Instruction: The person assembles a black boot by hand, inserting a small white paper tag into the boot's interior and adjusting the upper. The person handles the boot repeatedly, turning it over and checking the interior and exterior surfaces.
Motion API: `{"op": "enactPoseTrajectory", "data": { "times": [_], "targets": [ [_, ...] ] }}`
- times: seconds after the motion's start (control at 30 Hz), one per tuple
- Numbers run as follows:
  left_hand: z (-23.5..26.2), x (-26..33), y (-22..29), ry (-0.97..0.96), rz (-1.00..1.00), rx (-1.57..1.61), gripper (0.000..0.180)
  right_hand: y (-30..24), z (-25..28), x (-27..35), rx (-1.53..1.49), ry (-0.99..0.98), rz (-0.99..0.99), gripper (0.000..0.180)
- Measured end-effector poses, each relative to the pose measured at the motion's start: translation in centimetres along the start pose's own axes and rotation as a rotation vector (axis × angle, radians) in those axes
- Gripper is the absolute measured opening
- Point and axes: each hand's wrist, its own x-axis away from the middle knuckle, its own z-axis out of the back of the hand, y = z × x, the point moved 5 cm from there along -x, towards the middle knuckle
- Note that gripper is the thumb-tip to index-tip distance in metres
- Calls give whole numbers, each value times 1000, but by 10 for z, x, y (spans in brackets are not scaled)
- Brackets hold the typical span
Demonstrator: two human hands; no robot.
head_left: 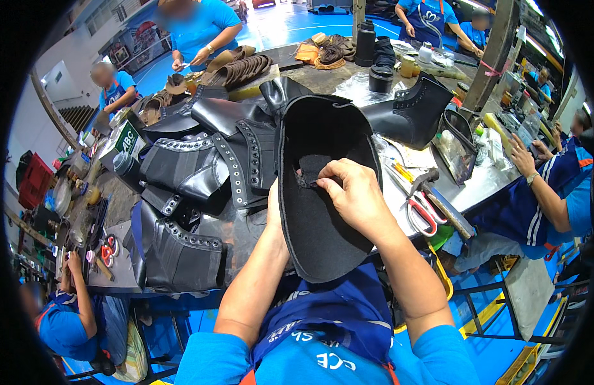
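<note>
A black boot upper with a dark, felt-like lining is held up in front of my chest, its inside facing me. My left hand grips it along the left edge; most of its fingers are hidden behind the upper. My right hand reaches into the hollow, thumb and forefinger pinched on a small dark flap of the lining. Left of it, several black boot uppers with metal eyelets lie piled on the table. Another black upper lies beyond on the right.
Right of me on the table lie red-handled scissors, a hammer and a clear-lidded case. A black bottle and brown leather pieces are at the back. Co-workers sit close at left and right.
</note>
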Motion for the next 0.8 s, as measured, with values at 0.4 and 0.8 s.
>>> {"op": "enactPoseTrajectory", "data": {
  "times": [0.4,0.8],
  "targets": [
    [4,1,-2,81,25,77,50,-2,-3,-1,43,40,48,7],
    [4,3,-2,154,5,70,51,-2,-4,-1,87,69,90,6]
  ]
}}
